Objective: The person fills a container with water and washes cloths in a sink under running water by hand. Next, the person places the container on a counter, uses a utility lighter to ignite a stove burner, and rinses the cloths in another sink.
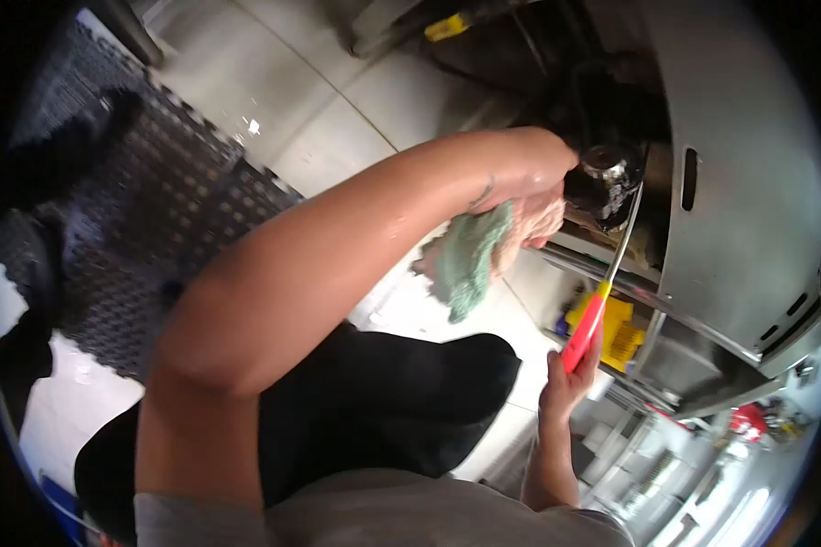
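Note:
My left hand [540, 169] is closed at the opening of a metal machine, with a green cloth [472, 264] bunched under it. Its fingers are mostly hidden, and a pinkish fold beside the cloth is unclear. Right by this hand is a dark, greasy metal part [607, 182] inside the machine. My right hand [570, 387] is wrapped around the red handle of a long screwdriver [585, 335] with a yellow collar. The screwdriver's thin metal shaft slants up to the side of the greasy part; its tip is hard to make out.
A grey metal panel [748, 182] with slots borders the opening. Below it is a yellow object [616, 328] by a metal shelf. Black perforated mats [173, 219] lie on the tiled floor [292, 82]. Dark hoses and a yellow tag [445, 28] are at the top.

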The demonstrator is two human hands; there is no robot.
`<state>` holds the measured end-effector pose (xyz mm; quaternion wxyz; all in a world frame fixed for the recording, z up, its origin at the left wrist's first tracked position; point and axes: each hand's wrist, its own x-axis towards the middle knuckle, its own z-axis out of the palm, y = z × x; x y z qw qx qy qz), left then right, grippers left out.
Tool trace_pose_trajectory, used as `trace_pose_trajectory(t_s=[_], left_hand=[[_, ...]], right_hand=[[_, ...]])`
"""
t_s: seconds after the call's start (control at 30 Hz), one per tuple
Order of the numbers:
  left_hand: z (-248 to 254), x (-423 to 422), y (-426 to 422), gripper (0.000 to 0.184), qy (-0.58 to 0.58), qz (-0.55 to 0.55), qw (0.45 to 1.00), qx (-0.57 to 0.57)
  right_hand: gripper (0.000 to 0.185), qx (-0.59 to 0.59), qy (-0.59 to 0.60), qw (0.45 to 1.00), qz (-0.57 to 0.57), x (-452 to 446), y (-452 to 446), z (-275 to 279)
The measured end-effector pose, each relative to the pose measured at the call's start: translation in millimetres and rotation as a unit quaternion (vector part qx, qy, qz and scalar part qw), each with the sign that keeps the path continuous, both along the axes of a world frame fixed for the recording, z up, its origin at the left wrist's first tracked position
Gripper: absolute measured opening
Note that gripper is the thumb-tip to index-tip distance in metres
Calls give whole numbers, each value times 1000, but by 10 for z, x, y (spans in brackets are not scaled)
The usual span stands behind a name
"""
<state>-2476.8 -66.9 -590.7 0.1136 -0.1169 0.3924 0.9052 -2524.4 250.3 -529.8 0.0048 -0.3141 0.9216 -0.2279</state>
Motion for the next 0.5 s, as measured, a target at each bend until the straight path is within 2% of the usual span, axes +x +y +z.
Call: trace_pose_trajectory(t_s=[0.03,0.07,0.1,0.13,0.2,0.33,0.43,0.5], left_hand=[[-138,48,89,50,13,5,1000,-3],[-233,216,129,47,38,31,996,-75],[-272,426,134,48,50,46,993,-97],[-447,498,244,50,-24,25,999,-40],[-836,660,431,51,-30,51,998,-35],[-1105,1057,619,50,-68,60,996,-25],[-1227,1293,703,47,-108,61,992,25],[-1359,1432,768,45,-131,69,987,69]], right_hand=[[71,-3,-2,1000,-4,-107,-35,-30],[70,-7,0,1000,-9,-187,-99,-51],[70,-8,2,1000,-10,-272,-156,-67],[70,-11,4,1000,-13,-328,-228,-85],[68,-26,-7,1000,-11,-453,-419,-108],[64,-88,-29,994,-52,-457,-929,-128],[57,-127,-89,986,-66,-494,-1131,-110],[47,-196,-265,942,-59,-584,-1245,-17]])
